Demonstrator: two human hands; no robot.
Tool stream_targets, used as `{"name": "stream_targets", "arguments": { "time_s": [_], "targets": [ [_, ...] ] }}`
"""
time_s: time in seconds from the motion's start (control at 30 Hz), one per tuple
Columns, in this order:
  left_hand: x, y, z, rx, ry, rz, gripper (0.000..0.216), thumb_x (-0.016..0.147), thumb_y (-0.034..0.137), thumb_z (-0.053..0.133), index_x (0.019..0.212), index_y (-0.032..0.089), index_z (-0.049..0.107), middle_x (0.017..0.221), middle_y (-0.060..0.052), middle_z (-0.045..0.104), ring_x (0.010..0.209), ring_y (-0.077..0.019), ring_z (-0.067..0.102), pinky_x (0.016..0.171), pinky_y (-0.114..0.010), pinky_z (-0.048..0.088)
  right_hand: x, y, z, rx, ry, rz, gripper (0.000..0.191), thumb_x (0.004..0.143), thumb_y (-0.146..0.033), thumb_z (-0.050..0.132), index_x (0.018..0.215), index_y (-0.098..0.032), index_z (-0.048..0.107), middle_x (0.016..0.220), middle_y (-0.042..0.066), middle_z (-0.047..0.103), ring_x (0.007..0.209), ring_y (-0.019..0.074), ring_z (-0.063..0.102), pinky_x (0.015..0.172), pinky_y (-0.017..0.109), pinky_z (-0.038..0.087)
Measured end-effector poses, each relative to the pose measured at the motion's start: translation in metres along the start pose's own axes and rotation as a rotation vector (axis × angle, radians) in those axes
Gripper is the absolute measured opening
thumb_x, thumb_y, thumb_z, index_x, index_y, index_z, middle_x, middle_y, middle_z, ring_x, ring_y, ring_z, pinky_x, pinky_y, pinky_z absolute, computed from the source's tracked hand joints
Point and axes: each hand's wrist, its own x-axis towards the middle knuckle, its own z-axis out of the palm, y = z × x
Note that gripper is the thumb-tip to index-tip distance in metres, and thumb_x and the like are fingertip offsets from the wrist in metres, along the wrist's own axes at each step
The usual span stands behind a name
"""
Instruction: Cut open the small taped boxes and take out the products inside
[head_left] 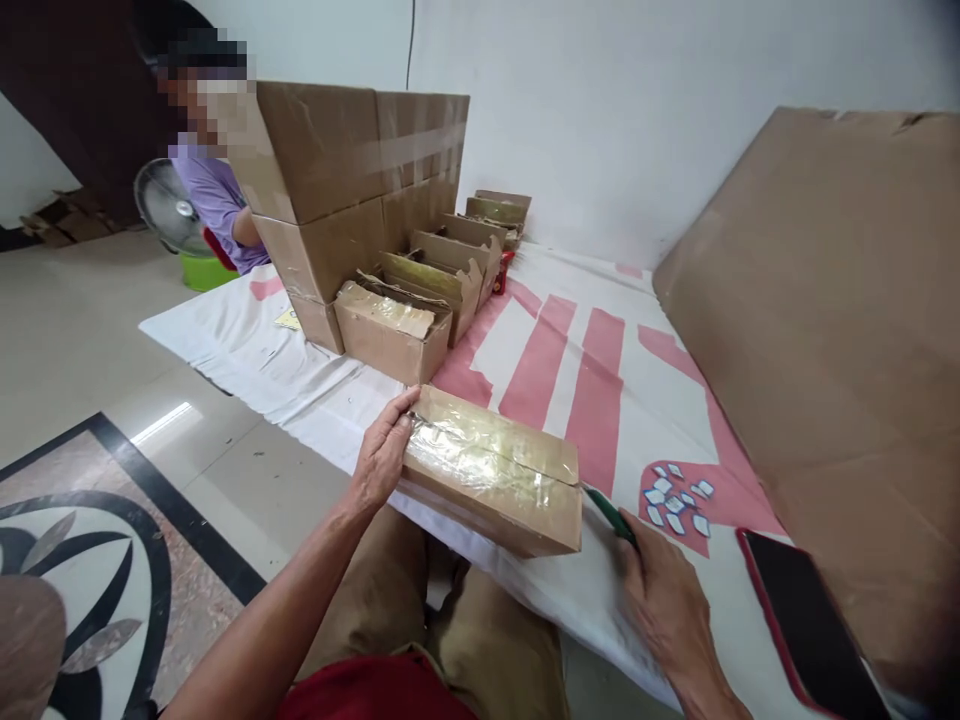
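Note:
A taped cardboard box (491, 460) lies at the table's near edge, its top covered with shiny clear tape along the seam. My left hand (386, 450) is closed on the box's left end, with the thumb on top. In my right hand (664, 590) is a green box cutter (609, 512), gripped by its handle. Its tip meets the right end of the box by the top seam; how far the blade goes in cannot be made out.
Opened cardboard boxes (394, 330) stand in a row behind, beside a tall stack of closed boxes (322, 150). Small white pieces (675, 500) and a phone (806, 620) lie to the right, near a large cardboard sheet (832, 350). Another person (217, 200) sits behind the stack.

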Motion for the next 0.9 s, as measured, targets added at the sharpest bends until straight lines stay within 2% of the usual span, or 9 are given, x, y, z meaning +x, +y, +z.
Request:
{"name": "stream_targets", "arguments": {
  "time_s": [0.1,0.17,0.2,0.27,0.37,0.47,0.6,0.73,0.9],
  "targets": [
    [0.000,-0.003,0.000,-0.009,-0.005,0.014,0.048,0.094,0.039,0.054,0.134,0.017,0.068,0.142,-0.010,0.067,0.138,-0.0300,0.056,0.122,-0.044,0.038,0.003,-0.013,-0.030,0.161,0.083,0.235,0.055,0.097,-0.059,0.042,0.119,-0.018,0.071,0.091,0.011,0.079,0.080,0.0295,0.073,0.067,0.038,0.056],
    [0.001,-0.004,0.001,-0.039,-0.016,0.034,0.045,0.095,0.040,0.054,0.131,0.017,0.069,0.144,-0.010,0.066,0.140,-0.0297,0.055,0.124,-0.044,0.036,0.009,-0.029,-0.055,0.237,0.128,0.350,0.054,0.096,-0.065,0.043,0.105,-0.020,0.072,0.075,0.007,0.075,0.066,0.0257,0.069,0.061,0.035,0.054],
    [0.001,-0.004,0.001,-0.057,-0.022,0.046,0.044,0.095,0.040,0.054,0.129,0.018,0.070,0.145,-0.011,0.065,0.141,-0.0298,0.054,0.125,-0.044,0.034,0.013,-0.040,-0.067,0.261,0.127,0.354,0.053,0.096,-0.067,0.045,0.098,-0.022,0.072,0.071,0.006,0.073,0.062,0.0240,0.067,0.059,0.033,0.053],
    [0.002,-0.005,0.001,-0.090,-0.040,0.063,0.040,0.095,0.041,0.054,0.121,0.017,0.072,0.148,-0.012,0.063,0.144,-0.0303,0.050,0.126,-0.045,0.031,0.024,-0.066,-0.087,0.281,0.087,0.255,0.051,0.094,-0.070,0.051,0.090,-0.025,0.073,0.068,0.004,0.072,0.059,0.0216,0.066,0.058,0.031,0.053],
    [0.004,-0.008,0.002,-0.142,-0.083,0.046,0.036,0.090,0.038,0.058,0.116,0.016,0.071,0.151,-0.014,0.060,0.147,-0.0319,0.047,0.125,-0.046,0.031,0.043,-0.107,-0.099,0.286,0.002,-0.034,0.046,0.094,-0.067,0.056,0.101,-0.026,0.076,0.078,0.004,0.077,0.065,0.0216,0.071,0.062,0.030,0.057],
    [0.005,-0.012,0.002,-0.197,-0.143,0.030,0.041,0.079,0.032,0.064,0.117,0.017,0.068,0.155,-0.014,0.055,0.150,-0.0344,0.043,0.125,-0.047,0.031,0.064,-0.142,-0.096,0.275,-0.081,-0.311,0.037,0.102,-0.052,0.051,0.115,-0.026,0.074,0.099,0.005,0.081,0.083,0.0222,0.077,0.074,0.031,0.060],
    [0.006,-0.016,0.001,-0.240,-0.175,0.017,0.045,0.075,0.027,0.061,0.119,0.018,0.067,0.159,-0.013,0.051,0.153,-0.0353,0.038,0.126,-0.049,0.027,0.088,-0.172,-0.087,0.115,-0.147,-0.563,0.035,0.108,-0.036,0.043,0.128,-0.021,0.068,0.119,0.006,0.079,0.102,0.0222,0.078,0.083,0.032,0.060],
    [0.005,-0.020,0.000,-0.259,-0.196,0.025,0.047,0.076,0.021,0.057,0.122,0.021,0.067,0.161,-0.009,0.048,0.155,-0.0328,0.035,0.128,-0.049,0.021,0.105,-0.191,-0.075,-0.046,-0.108,-0.720,0.038,0.111,-0.034,0.036,0.120,-0.016,0.069,0.110,0.008,0.081,0.095,0.0233,0.078,0.076,0.033,0.059],
    [0.003,-0.025,0.000,-0.266,-0.202,0.026,0.050,0.076,0.018,0.055,0.125,0.021,0.066,0.162,-0.008,0.047,0.155,-0.0331,0.035,0.128,-0.049,0.022,0.114,-0.207,-0.065,-0.157,-0.114,-0.786,0.040,0.111,-0.032,0.033,0.109,-0.018,0.070,0.093,0.006,0.081,0.076,0.0207,0.076,0.062,0.031,0.053]
  ]
}}
